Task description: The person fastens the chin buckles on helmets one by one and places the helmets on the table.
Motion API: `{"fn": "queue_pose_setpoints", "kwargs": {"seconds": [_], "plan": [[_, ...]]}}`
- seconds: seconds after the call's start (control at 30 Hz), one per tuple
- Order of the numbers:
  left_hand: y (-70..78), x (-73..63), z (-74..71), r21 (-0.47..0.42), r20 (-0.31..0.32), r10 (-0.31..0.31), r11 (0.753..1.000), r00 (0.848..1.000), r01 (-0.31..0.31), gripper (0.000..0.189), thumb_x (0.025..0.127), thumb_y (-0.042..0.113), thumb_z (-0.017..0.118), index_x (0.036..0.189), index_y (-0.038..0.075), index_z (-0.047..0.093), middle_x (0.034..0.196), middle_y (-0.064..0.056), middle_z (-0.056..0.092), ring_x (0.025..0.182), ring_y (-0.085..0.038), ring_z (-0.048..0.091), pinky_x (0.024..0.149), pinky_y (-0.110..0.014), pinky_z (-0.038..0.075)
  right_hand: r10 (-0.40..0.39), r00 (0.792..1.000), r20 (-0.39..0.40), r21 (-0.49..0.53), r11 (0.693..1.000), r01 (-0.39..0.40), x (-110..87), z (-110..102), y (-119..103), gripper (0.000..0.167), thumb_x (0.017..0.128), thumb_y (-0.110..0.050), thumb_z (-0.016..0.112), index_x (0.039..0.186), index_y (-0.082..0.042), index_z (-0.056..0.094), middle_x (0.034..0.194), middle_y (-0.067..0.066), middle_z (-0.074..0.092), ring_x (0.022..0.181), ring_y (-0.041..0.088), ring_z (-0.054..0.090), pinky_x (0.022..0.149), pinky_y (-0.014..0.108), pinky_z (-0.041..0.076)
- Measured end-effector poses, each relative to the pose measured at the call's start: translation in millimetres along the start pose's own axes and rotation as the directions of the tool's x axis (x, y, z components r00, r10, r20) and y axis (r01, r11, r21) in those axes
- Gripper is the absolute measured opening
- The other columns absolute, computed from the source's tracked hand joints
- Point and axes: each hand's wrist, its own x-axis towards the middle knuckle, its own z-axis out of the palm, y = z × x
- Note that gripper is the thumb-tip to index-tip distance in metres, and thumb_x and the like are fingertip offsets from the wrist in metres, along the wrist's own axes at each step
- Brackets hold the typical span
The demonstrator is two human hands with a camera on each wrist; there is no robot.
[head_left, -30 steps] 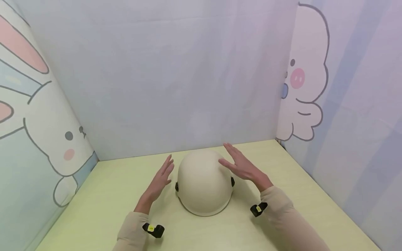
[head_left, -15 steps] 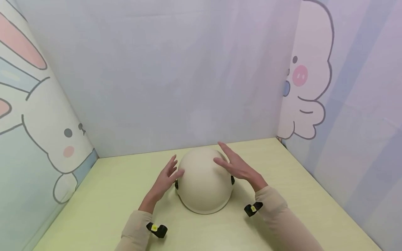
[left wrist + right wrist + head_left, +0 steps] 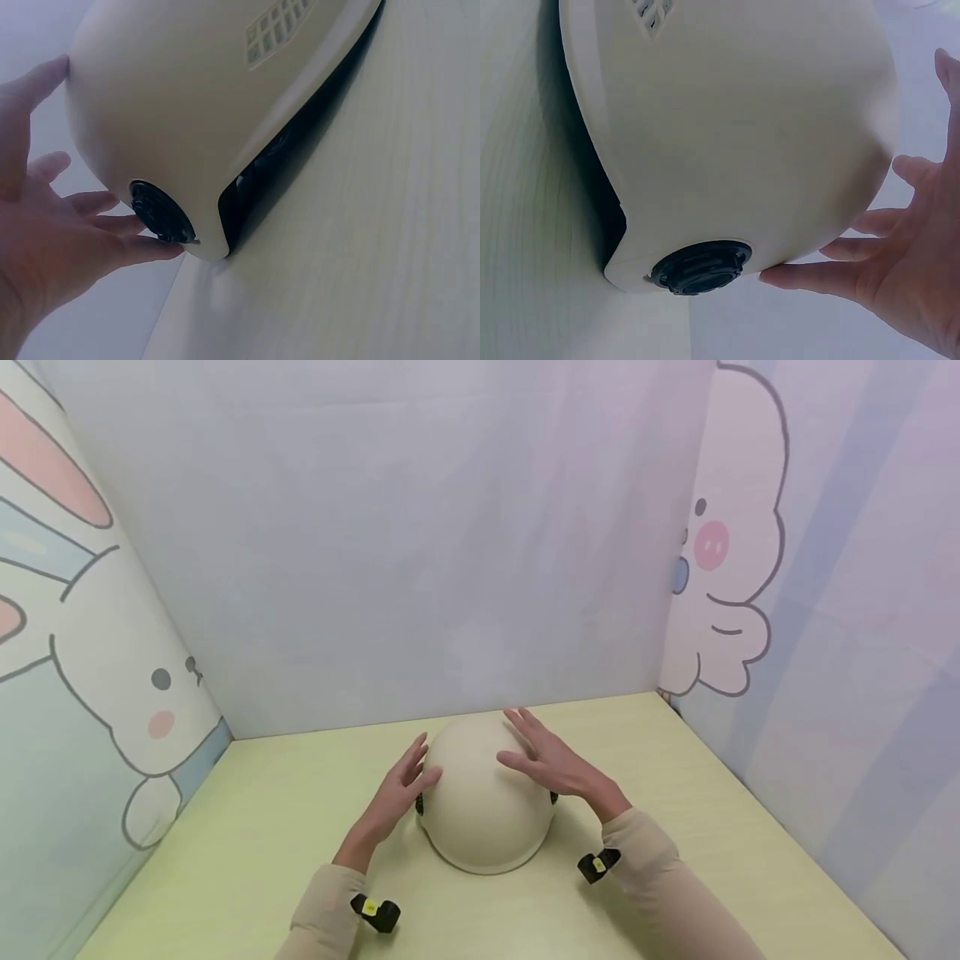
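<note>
A cream helmet (image 3: 483,814) rests dome-up on the table, centred between the hands. At its left side is my left hand (image 3: 392,800); in the left wrist view its thumb (image 3: 52,79) meets the shell and its spread fingers reach the black round side fitting (image 3: 159,211). My right hand (image 3: 558,766) is at the opposite side. The right wrist view has its fingertips at the shell near another black fitting (image 3: 703,268), while the thumb (image 3: 946,71) stands off the surface. Neither hand grips the helmet. Grid-like vents (image 3: 277,31) show on the shell.
A pale yellow-green table (image 3: 255,835) carries the helmet. Behind it rises a plain light curtain (image 3: 390,552), with cartoon-printed walls (image 3: 847,610) on both sides. Small black cameras (image 3: 377,913) are strapped to both sleeves.
Both hands have moved inward. The left thumb has come over the helmet's left side, and the right hand has shifted left and slightly down against the right side. The helmet stays in place.
</note>
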Motion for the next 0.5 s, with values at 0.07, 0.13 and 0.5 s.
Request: {"fn": "queue_pose_setpoints", "kwargs": {"seconds": [0.07, 0.13, 0.5], "plan": [[0.7, 0.0, -0.5, 0.0, 0.004, -0.001, 1.0, 1.0, 0.001, 0.075, 0.1, 0.035, 0.062, 0.161, 0.029, 0.019, 0.163, -0.013, 0.022, 0.147, -0.035, 0.025, 0.115, -0.054, 0.025, 0.002, 1.0, 0.005, -0.006, 1.0, -0.002, -0.1, 0.3, -1.6, 0.083, 0.095, -0.062, 0.054, 0.161, -0.028, 0.018, 0.167, 0.004, 0.004, 0.151, 0.029, 0.011, 0.115, 0.06, 0.019], [1.4, 0.0, -1.0, 0.003, 0.005, -0.003, 1.0, 1.0, 0.003, 0.075, 0.1, 0.035, 0.062, 0.161, 0.029, 0.019, 0.163, -0.015, 0.023, 0.147, -0.036, 0.025, 0.115, -0.054, 0.024, -0.003, 1.0, 0.01, -0.014, 1.0, 0.003, -0.3, 0.3, -2.9, 0.084, 0.094, -0.063, 0.056, 0.161, -0.029, 0.019, 0.167, 0.004, 0.004, 0.151, 0.031, 0.013, 0.114, 0.061, 0.021], [4.5, 0.3, 0.5, 0.045, 0.017, -0.015, 0.999, 1.0, 0.014, 0.069, 0.1, 0.042, 0.061, 0.159, 0.027, 0.028, 0.163, 0.004, 0.023, 0.148, -0.026, 0.025, 0.116, -0.045, 0.026, -0.04, 0.999, 0.035, -0.048, 0.998, 0.042, -1.3, 1.0, -4.3, 0.087, 0.089, -0.067, 0.061, 0.16, -0.03, 0.026, 0.167, 0.003, 0.012, 0.151, 0.024, 0.013, 0.114, 0.057, 0.025]]}}
